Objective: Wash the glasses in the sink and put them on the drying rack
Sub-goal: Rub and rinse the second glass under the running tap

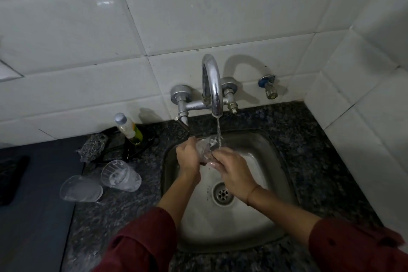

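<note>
Over the steel sink (273,174) I hold a clear glass (206,147) under the water running from the chrome tap (213,86). My left hand (187,158) grips the glass from the left. My right hand (231,169) holds it from the right, fingers curled round its lower part. Two more clear glasses lie on their sides on the granite counter left of the sink: one (121,175) nearer the sink, the other (80,189) further left. No drying rack is in view.
A soap bottle (128,127) and a steel scrubber (92,147) stand at the wall left of the tap. A dark flat object (10,179) lies at the far left. The drain (223,193) is in the sink's middle. Tiled walls close the back and right.
</note>
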Demonstrator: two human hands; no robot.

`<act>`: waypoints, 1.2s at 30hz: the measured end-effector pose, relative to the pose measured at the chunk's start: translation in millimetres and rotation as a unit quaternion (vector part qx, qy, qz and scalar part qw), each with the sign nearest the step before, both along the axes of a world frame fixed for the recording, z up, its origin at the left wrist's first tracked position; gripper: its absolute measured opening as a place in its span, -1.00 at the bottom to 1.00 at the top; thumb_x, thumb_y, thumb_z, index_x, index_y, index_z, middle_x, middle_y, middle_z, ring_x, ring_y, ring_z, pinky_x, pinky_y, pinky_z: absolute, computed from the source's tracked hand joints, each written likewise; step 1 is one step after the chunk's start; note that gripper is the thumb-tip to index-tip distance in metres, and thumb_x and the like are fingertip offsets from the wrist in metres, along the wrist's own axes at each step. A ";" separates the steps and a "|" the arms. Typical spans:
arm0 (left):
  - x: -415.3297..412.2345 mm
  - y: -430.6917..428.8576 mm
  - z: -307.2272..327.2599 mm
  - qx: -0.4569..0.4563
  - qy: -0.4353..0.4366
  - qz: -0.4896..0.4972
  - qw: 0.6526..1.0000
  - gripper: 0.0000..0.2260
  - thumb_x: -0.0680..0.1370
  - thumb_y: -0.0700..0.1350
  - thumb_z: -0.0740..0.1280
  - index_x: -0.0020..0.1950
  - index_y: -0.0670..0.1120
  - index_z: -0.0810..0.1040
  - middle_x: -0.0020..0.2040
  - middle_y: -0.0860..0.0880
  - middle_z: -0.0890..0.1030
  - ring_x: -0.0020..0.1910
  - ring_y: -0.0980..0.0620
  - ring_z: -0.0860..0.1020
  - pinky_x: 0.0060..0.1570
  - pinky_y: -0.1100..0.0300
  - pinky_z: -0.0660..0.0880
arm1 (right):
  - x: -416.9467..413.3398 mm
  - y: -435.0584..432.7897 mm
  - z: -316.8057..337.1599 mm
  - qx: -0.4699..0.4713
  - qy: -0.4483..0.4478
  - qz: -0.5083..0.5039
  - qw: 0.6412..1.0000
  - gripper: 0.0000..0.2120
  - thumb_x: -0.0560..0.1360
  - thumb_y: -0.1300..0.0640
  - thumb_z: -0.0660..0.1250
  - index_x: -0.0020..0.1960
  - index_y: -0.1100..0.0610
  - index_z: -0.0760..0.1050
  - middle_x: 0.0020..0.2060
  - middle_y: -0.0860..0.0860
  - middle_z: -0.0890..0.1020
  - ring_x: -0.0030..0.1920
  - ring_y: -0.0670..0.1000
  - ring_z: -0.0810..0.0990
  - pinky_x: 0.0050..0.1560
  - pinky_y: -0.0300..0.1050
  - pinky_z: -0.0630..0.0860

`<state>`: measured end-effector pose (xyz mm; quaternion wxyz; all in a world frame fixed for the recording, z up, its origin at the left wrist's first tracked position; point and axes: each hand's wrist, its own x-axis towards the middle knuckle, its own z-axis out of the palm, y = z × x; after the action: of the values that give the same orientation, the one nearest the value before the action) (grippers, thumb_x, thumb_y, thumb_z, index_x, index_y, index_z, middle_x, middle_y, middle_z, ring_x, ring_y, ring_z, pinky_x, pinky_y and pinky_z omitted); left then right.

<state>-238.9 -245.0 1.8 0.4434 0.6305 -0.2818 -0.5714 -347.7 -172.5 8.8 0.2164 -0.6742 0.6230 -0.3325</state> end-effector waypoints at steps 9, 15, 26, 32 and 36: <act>12.9 -17.6 1.4 0.086 -0.050 -0.170 0.980 -0.77 0.57 -0.06 0.31 -0.17 -0.16 0.64 -0.36 -0.11 0.60 -0.43 -0.05 0.53 -0.48 0.20 0.40 | -9.7 -21.0 13.0 0.075 0.230 0.135 0.961 -0.79 0.57 0.16 0.36 0.21 0.12 0.57 0.14 0.08 0.64 0.12 0.10 0.63 0.12 0.03 0.58; 10.7 0.4 -4.5 -0.087 0.009 -0.177 0.980 -0.68 0.68 -0.08 0.26 -0.14 -0.26 0.59 -0.29 -0.17 0.56 -0.32 -0.06 0.54 -0.42 0.15 0.48 | 0.6 -21.6 19.3 0.191 -0.215 -0.004 0.958 -0.87 0.60 0.29 0.28 0.05 0.20 0.60 -0.13 0.06 0.64 -0.15 0.03 0.58 -0.19 -0.10 0.54; 18.5 -2.8 -0.2 -0.039 0.022 -0.156 0.987 -0.66 0.67 -0.08 0.23 -0.30 -0.11 0.47 -0.44 -0.06 0.44 -0.50 0.00 0.38 -0.58 0.24 0.26 | 6.7 -19.6 20.0 0.152 -0.188 0.030 0.970 -0.81 0.61 0.34 0.28 0.18 0.28 0.59 -0.04 0.20 0.68 -0.15 0.19 0.63 -0.24 -0.18 0.56; 19.1 -4.5 -1.3 -0.035 0.094 -0.194 0.976 -0.73 0.67 -0.05 0.27 -0.04 -0.24 0.58 -0.28 -0.16 0.56 -0.40 0.01 0.54 -0.46 0.20 0.45 | -7.0 -12.1 10.6 0.079 -0.022 0.039 0.996 -0.81 0.57 0.25 0.36 0.14 0.12 0.66 0.02 0.07 0.71 0.02 0.06 0.66 0.00 -0.08 0.58; 12.0 2.4 -10.1 -0.038 0.062 -0.174 0.982 -0.69 0.69 -0.04 0.23 -0.07 -0.24 0.58 -0.32 -0.14 0.49 -0.46 0.02 0.45 -0.53 0.22 0.34 | -2.5 -11.5 11.5 0.089 -0.105 0.039 0.990 -0.83 0.60 0.29 0.29 0.13 0.18 0.61 -0.05 0.16 0.69 -0.10 0.09 0.66 -0.12 -0.05 0.63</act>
<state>-226.9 -242.7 -8.3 0.3776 0.5180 -0.3811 -0.6662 -350.2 -184.0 20.3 0.3529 -0.6369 0.5974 -0.3362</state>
